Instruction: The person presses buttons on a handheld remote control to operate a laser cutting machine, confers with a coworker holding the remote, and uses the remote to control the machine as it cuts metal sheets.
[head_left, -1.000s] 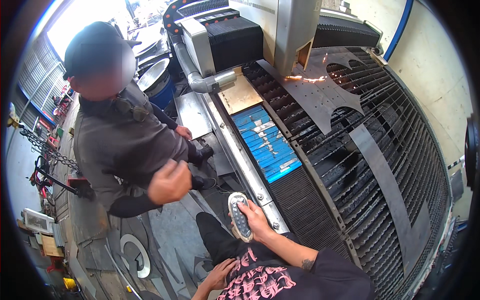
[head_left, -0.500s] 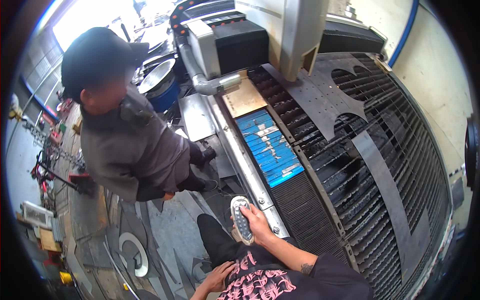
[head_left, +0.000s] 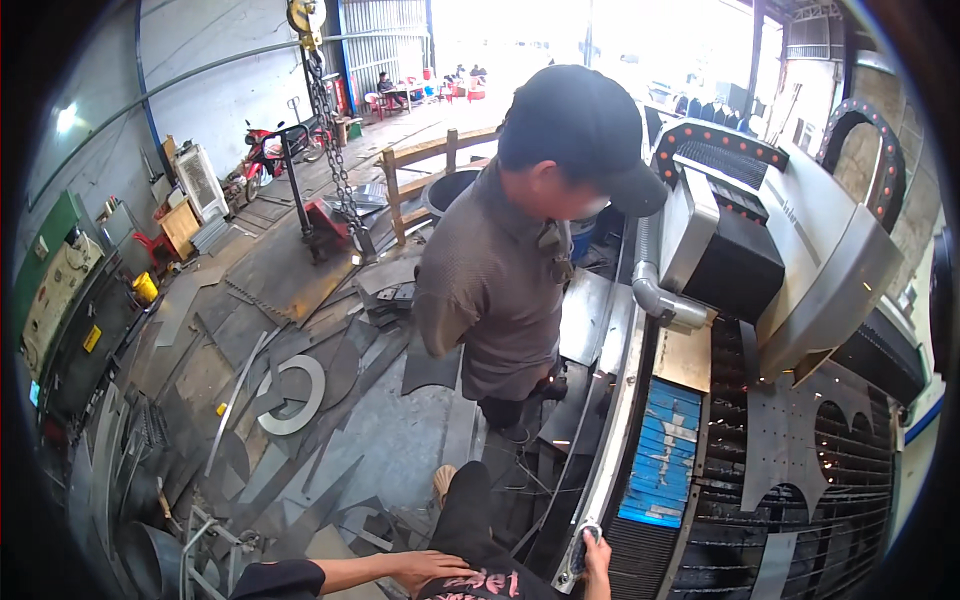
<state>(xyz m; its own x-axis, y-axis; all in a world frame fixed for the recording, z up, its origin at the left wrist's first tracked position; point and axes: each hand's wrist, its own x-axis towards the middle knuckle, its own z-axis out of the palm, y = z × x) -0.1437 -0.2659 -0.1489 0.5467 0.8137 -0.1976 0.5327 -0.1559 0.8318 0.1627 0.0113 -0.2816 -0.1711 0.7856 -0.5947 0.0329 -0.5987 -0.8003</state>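
Low down, the right hand (head_left: 598, 562) grips an oval, pale-rimmed remote (head_left: 577, 547) near matte, ribbed black bellows (head_left: 640, 560), while the left hand (head_left: 438, 567) rests flat, fingers extended, on dark cloth (head_left: 470, 520), left of the smooth metal rail (head_left: 611, 440)

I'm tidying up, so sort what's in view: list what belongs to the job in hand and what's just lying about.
Seemingly part of the job:
remote in the right hand
grey machine
holed metal sheet on the slatted bed

Seemingly just lying about:
metal ring
yellow container
red motorbike
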